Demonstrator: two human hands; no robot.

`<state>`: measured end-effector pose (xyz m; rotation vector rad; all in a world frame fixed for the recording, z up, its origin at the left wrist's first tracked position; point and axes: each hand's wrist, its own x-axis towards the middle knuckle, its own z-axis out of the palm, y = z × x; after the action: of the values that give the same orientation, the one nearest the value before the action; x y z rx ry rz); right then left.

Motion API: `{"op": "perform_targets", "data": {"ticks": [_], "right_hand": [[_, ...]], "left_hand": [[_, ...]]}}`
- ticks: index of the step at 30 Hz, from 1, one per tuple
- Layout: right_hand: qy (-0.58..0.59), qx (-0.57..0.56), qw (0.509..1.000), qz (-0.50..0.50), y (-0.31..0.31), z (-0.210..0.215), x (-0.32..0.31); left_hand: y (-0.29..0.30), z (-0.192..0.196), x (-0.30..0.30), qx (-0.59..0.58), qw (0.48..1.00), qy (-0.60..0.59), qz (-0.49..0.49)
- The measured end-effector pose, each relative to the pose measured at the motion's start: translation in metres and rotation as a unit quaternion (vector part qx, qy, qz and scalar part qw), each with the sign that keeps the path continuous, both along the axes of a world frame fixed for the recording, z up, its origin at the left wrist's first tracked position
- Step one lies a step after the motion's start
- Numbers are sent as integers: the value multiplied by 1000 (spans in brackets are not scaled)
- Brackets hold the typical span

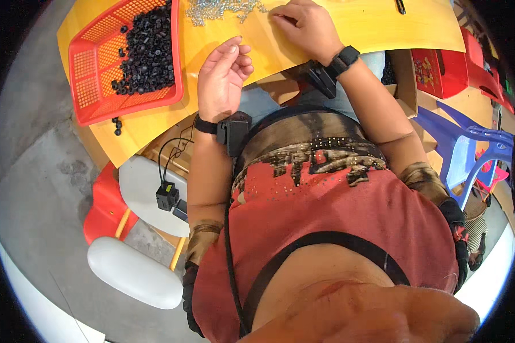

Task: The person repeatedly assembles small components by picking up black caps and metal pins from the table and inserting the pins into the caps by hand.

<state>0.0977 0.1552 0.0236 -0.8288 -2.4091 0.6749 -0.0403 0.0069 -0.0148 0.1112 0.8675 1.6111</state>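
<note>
My left hand (226, 77) is palm up over the table's near edge, its fingers curled in and the thumb against the forefinger. Whatever it pinches, if anything, is too small to make out. Over the yellow tabletop, my right hand (309, 28) has its fingers drawn together, pointing left at the edge of a pile of small shiny metal pieces (214, 10), which look like screws. Its fingertips hide anything they hold. To the left of my left hand stands a red-orange plastic basket (178, 57) with many small black plastic parts (149, 54) heaped inside.
A few loose black parts (117, 126) lie on the yellow table (377, 28) beside the basket. A black pen-like object (400, 7) lies at the far right. Right of me are a cardboard box (406, 83), a red box (440, 71) and a blue chair (458, 143); grey-padded seating (134, 271) is at left.
</note>
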Motion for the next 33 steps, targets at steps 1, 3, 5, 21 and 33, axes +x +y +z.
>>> {"op": "perform_targets", "data": {"ticks": [1, 3, 5, 21, 33], "right_hand": [[-2, 2, 1000, -3, 3, 0, 1], [-5, -3, 1000, -14, 3, 2, -1], [-9, -8, 1000, -25, 3, 2, -4], [-9, -3, 1000, -27, 3, -6, -7], [-37, -1, 999, -9, 1, 1, 5]], "left_hand": [[0, 0, 0, -2, 1000, 0, -2], [0, 0, 0, -6, 1000, 4, 1], [0, 0, 0, -10, 1000, 8, 3], [0, 0, 2, -1, 1000, 10, 5], [0, 1, 2, -3, 1000, 20, 3]]}}
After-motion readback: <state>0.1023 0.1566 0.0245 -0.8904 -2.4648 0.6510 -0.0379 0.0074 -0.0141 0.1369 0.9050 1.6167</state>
